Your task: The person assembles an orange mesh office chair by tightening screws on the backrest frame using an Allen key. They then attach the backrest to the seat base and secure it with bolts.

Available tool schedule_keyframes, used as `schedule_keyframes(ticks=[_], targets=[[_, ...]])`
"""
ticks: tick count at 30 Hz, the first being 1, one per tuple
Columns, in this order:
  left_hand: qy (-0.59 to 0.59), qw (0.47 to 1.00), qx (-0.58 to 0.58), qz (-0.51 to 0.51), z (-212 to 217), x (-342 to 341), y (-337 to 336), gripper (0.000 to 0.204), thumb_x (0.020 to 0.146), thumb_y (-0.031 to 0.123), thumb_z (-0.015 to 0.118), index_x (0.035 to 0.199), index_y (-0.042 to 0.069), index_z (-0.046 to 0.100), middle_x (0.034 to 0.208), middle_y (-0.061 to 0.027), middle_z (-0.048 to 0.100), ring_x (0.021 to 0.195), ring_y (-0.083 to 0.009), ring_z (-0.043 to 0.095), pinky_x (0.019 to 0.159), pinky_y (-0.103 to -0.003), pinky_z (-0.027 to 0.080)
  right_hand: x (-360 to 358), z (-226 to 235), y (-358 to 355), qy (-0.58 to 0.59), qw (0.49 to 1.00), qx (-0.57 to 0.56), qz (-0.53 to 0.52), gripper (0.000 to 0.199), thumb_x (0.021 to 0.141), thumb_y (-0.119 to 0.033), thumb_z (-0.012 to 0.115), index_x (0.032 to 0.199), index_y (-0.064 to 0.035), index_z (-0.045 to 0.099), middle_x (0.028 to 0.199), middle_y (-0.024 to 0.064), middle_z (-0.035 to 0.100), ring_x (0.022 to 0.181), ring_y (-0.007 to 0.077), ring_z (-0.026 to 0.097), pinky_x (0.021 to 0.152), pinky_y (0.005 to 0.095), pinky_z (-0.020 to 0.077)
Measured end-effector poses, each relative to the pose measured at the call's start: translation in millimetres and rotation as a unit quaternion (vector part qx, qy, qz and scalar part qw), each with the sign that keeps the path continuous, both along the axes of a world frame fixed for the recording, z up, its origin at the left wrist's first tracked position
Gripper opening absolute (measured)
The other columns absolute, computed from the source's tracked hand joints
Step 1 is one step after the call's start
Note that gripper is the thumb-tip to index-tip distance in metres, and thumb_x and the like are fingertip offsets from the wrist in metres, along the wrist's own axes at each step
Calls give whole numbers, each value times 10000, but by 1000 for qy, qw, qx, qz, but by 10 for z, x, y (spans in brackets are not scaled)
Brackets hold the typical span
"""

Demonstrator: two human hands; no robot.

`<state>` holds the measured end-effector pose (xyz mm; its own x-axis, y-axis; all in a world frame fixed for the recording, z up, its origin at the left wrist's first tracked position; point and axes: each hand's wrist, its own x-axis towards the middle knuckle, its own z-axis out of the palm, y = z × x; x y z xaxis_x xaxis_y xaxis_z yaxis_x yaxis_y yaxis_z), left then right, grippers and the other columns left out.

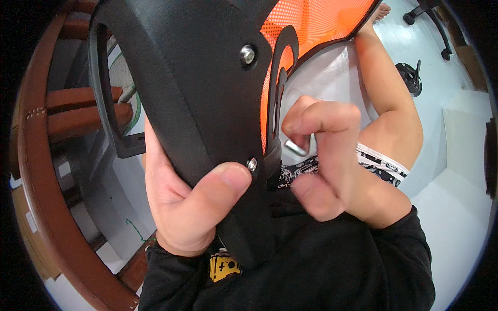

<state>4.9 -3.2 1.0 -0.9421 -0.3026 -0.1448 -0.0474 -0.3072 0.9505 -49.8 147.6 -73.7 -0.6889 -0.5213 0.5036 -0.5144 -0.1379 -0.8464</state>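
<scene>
A black plastic chair part [192,88] with orange mesh [316,18] rises in front of me, its lower end against my black shirt. My left hand [192,202] grips its edge, the fingers hidden behind it. The left thumb lies on the front face beside the lower silver bolt [252,165]. Farther up sits another silver bolt [247,54]. My right hand [327,155], slightly blurred, is curled to the right of the part. A short bent metal rod, apparently a hex key [296,147], shows among its fingers, apart from both bolts.
A black loop armrest [106,103] joins the part's left side. Brown curved furniture [44,202] borders the left. My bare leg [391,103] stretches over the pale floor at right. A small black round piece [410,79] lies there, with a castered chair base [428,20] beyond.
</scene>
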Motion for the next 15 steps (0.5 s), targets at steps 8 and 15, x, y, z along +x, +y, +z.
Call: schedule_keyframes(ticks=[8,15], targets=[[-23,999,-14,30,-60,-17,-16,819,643,15,679,1366,-39,297,1258,-175,509,1108,-265,549,978,-370,417,-103,92,86,61,993,51,-85,231,759,-19,591,981,-77,566,841,64,558,754,234,550,728,350,400],[-45,994,-95,-1,-253,64,-259,798,769,168,609,1422,-62,215,1334,-197,436,1203,-281,466,1040,-366,349,-211,60,119,61,987,62,-138,243,723,-65,595,953,-136,627,950,12,625,953,185,584,868,407,358]])
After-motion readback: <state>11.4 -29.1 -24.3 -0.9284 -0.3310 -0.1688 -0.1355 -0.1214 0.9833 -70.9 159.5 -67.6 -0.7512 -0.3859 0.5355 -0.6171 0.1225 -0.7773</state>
